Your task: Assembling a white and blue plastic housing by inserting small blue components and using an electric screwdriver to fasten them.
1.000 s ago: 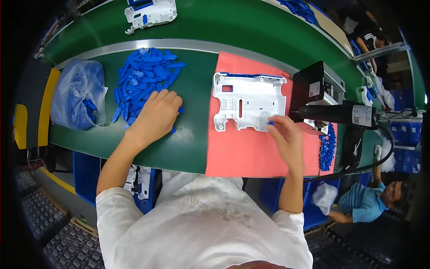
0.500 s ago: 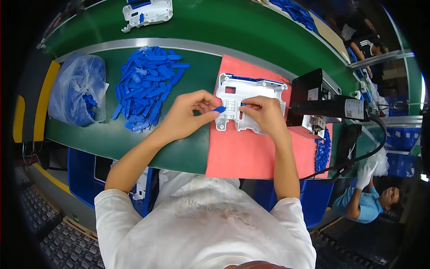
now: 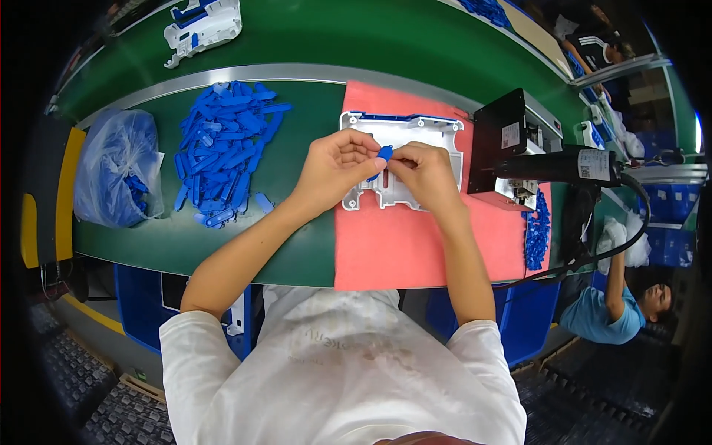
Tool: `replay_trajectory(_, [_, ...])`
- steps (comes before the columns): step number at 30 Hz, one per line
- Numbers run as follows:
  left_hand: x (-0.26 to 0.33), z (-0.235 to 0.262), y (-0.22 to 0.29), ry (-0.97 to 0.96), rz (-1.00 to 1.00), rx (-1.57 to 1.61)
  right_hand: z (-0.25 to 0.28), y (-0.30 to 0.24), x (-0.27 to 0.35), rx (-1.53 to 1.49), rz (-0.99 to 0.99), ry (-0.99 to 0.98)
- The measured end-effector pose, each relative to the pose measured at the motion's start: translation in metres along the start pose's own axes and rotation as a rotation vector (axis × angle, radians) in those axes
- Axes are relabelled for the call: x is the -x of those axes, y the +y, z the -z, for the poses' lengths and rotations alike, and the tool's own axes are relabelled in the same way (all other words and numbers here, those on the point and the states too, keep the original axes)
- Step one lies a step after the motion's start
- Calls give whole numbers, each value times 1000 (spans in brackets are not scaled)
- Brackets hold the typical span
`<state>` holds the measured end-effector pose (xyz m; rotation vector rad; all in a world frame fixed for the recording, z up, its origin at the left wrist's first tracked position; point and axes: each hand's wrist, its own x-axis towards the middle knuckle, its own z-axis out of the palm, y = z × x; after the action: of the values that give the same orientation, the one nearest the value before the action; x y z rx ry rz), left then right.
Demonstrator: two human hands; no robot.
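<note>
We pinch blue strip point(image 3: 384, 153) between thumb and fingers of left hand point(image 3: 326, 174), over white shell point(image 3: 400, 132)
Right hand point(image 3: 432, 178) at strip's right edge, fingers drawn together; we cannot tell whether they grip it too
Shell lies on pink mat point(image 3: 400, 252) on green desk point(image 3: 305, 256); left of mat we see blue pile point(image 3: 222, 144), then clear bag point(image 3: 117, 174)
</note>
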<state>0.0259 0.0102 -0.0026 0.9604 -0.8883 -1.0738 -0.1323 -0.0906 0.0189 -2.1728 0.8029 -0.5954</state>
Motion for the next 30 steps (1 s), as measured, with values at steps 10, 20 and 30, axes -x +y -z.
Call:
replay_trajectory(10, [5,1,9,57,120,112,3,-6,4,-320,-149,33])
replay_trajectory(20, [6,3,17,-58,-421,-713,12,-3,4,-569,-139,-102])
replay_trajectory(30, [4,14,19,-547,-588,-1232,4,17,6,-190,27,-46])
